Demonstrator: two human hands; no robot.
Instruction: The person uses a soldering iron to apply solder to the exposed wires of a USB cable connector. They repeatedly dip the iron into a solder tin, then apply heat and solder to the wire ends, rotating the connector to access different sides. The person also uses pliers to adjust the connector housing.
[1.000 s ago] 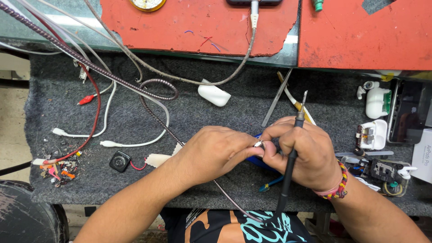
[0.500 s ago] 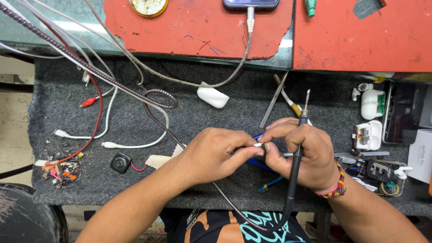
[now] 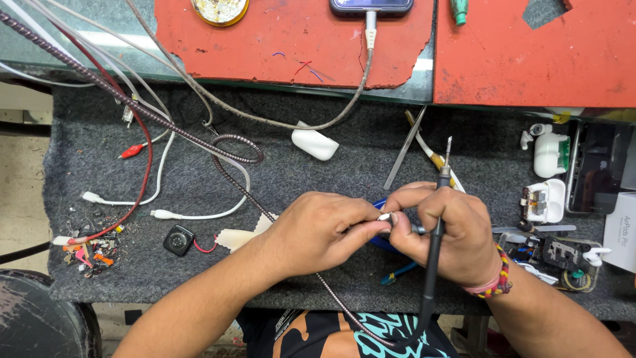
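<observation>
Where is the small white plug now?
In the head view, the small white plug sits at centre, pinched between left hand and right hand.

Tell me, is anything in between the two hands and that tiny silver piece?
No. The left hand and right hand both already pinch the small silver piece between their fingertips. The right hand also holds a soldering iron.

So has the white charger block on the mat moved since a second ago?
No. The white charger block lies at the same spot beside the grey cable loop; only the camera view shifted.
</observation>
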